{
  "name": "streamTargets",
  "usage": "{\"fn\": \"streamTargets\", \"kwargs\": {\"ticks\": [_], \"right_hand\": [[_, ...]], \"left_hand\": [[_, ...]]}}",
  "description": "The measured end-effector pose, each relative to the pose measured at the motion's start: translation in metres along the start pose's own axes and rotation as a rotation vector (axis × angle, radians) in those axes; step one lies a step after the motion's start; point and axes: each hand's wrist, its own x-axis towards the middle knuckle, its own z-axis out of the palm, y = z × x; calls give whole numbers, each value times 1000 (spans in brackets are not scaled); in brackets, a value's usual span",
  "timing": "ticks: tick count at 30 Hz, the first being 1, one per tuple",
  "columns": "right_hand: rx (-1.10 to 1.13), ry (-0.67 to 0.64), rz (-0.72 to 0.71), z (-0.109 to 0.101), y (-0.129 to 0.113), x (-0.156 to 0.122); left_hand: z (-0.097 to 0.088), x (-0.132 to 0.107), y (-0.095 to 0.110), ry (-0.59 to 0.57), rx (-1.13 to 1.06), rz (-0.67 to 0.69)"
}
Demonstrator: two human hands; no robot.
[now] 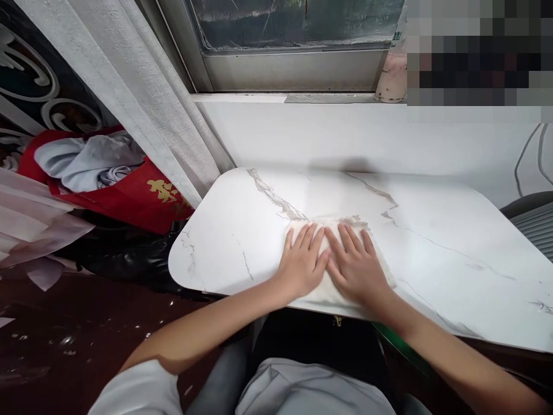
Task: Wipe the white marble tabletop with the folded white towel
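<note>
Both of my hands lie flat, side by side, on a white cloth spread on a white marble-look table. My left hand has its fingers stretched out and pressed on the cloth's left part. My right hand lies beside it with fingers spread, thumb touching the left hand. The cloth is mostly hidden under my hands and blends with the tabletop; it sits close to the table's near edge.
A grey curtain hangs at the left beside a window. A red bag with grey clothes lies left of the table over black plastic. A dark chair back shows at the right. The floor is dark red.
</note>
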Motion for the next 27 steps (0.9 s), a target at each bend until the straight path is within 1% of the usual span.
{"fn": "streamTargets", "kwargs": {"ticks": [2, 5, 6, 10, 12, 14, 17, 20, 23, 25, 27], "right_hand": [[33, -59, 3, 5, 7, 27], [88, -108, 16, 17, 16, 77], [103, -109, 38, 22, 18, 94], [155, -66, 109, 42, 19, 157], [170, -53, 121, 51, 18, 182], [178, -38, 120, 58, 17, 202], [179, 3, 126, 67, 17, 223], [164, 22, 132, 72, 18, 235], [109, -17, 118, 74, 19, 238], [78, -48, 111, 75, 19, 237], [84, -52, 108, 77, 19, 234]], "left_hand": [[-1, 22, -11, -1, 0, -55], [-5, 65, -36, 76, 25, -131], [-7, 80, -46, 92, 30, -125], [-20, 133, -91, 84, 6, -63], [-26, 153, -109, 81, -16, -71], [-30, 169, -124, 88, -32, -78], [-31, 187, -139, 107, -45, -65], [-30, 198, -148, 123, -46, -49], [-29, 202, -151, 136, -44, -45], [-29, 200, -150, 131, -52, -42], [-29, 196, -147, 117, -57, -47]]}}
